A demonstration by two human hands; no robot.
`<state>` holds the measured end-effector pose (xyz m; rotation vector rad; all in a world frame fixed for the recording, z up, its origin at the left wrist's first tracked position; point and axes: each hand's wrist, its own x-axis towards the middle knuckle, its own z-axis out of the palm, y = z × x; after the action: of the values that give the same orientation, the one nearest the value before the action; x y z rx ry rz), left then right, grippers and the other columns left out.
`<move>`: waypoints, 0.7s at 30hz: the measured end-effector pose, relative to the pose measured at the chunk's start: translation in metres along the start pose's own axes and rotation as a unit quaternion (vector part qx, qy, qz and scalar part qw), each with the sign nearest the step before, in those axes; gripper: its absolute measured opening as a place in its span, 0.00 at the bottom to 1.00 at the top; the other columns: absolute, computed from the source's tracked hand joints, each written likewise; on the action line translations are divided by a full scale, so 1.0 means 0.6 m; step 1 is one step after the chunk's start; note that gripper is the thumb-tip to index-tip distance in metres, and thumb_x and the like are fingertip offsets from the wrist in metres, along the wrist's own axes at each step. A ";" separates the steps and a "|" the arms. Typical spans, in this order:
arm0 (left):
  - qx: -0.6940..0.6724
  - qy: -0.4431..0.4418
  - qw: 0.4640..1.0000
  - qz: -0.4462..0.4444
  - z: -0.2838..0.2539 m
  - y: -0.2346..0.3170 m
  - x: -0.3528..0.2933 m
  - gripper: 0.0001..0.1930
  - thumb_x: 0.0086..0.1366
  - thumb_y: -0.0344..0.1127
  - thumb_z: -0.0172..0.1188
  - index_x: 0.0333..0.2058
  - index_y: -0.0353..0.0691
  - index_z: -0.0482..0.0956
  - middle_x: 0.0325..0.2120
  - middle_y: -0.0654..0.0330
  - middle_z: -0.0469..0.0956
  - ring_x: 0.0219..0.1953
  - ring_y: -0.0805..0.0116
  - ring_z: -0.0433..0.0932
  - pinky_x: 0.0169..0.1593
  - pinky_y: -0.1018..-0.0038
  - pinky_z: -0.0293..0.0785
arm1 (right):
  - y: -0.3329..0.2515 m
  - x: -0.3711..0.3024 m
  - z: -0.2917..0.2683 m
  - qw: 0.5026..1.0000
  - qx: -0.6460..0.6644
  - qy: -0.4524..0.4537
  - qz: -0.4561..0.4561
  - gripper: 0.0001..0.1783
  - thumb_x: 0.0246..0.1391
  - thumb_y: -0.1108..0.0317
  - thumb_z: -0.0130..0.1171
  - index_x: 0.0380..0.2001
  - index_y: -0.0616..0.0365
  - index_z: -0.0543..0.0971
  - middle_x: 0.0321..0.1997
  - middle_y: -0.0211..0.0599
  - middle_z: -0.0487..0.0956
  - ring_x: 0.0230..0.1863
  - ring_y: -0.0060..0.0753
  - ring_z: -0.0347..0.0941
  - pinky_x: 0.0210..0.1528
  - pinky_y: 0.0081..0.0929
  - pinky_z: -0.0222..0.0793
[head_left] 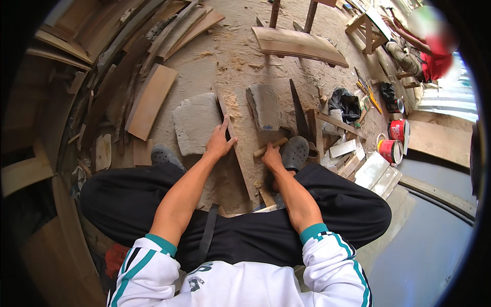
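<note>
Between my knees a long narrow wooden board (pixel 238 158) stands on edge, pointing away from me. My left hand (pixel 220 143) grips it from the left, thumb across its upper edge. To the right, my right hand (pixel 272 156) is closed round the wooden handle of a hammer (pixel 270 147), held low near the ground; its head lies partly in shadow beside my right shoe. A pale flat stone slab (pixel 195 123) lies left of the board. Beyond the hammer is a grey concrete block (pixel 264 107).
Planks (pixel 152 102) are heaped along the left. A handsaw (pixel 298 110) lies beyond my right shoe (pixel 295 153), near wood offcuts (pixel 343 148) and a black plastic bag (pixel 345 105). A low wooden bench (pixel 299 46) stands ahead. Red paint cans (pixel 391 151) and another person (pixel 434 56) are at right.
</note>
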<state>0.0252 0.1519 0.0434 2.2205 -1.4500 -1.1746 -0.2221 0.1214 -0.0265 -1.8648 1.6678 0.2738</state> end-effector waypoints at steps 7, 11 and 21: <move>-0.004 0.005 1.000 0.009 -0.011 0.008 -0.010 0.49 0.61 0.52 0.64 0.71 0.58 0.39 0.61 0.46 0.63 0.61 0.46 0.65 0.59 0.56 0.67 | 0.018 0.031 -0.026 0.929 -0.290 0.041 -0.227 0.18 0.52 0.69 0.50 0.48 0.53 0.74 0.44 0.48 0.76 0.48 0.52 0.73 0.46 0.49 0.71; 0.040 -0.012 0.999 -0.033 -0.022 0.029 -0.014 0.49 0.60 0.53 0.64 0.71 0.60 0.40 0.59 0.45 0.63 0.59 0.45 0.68 0.55 0.52 0.71 | 0.041 0.040 -0.076 0.885 -0.291 0.057 -0.358 0.16 0.47 0.68 0.55 0.42 0.53 0.75 0.43 0.45 0.76 0.48 0.49 0.73 0.51 0.44 0.67; 0.060 0.028 0.998 0.017 -0.020 0.010 -0.012 0.48 0.58 0.53 0.66 0.70 0.64 0.44 0.60 0.46 0.61 0.61 0.46 0.64 0.57 0.51 0.68 | 0.052 0.038 -0.212 0.955 0.183 0.181 -0.147 0.11 0.47 0.71 0.57 0.36 0.56 0.73 0.27 0.46 0.75 0.31 0.45 0.75 0.38 0.36 0.71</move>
<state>0.0287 0.1528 0.0579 2.2779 -1.5659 -1.0317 -0.2784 0.0306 0.0523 -1.9116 1.5031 -0.4962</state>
